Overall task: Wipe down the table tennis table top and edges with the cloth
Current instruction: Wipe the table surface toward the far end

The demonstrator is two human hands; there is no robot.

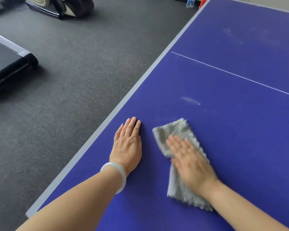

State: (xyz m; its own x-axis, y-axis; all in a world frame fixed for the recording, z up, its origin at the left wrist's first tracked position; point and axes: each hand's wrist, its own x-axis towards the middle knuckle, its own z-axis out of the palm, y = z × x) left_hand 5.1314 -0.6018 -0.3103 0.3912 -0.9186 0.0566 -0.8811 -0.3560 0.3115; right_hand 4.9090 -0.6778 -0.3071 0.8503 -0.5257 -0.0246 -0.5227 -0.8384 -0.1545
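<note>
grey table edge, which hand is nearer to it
Left. The left hand lies flat just inside the grey table edge; the right hand presses the grey cloth farther in.

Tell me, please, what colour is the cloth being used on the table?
Grey, with a fluffy texture; the cloth lies under the right hand in the head view.

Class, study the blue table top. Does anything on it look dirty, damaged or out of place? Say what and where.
A whitish smear lies on the table top just beyond the cloth under the right hand; fainter pale marks sit past the white line. They look like unwiped residue, not damage.
</note>
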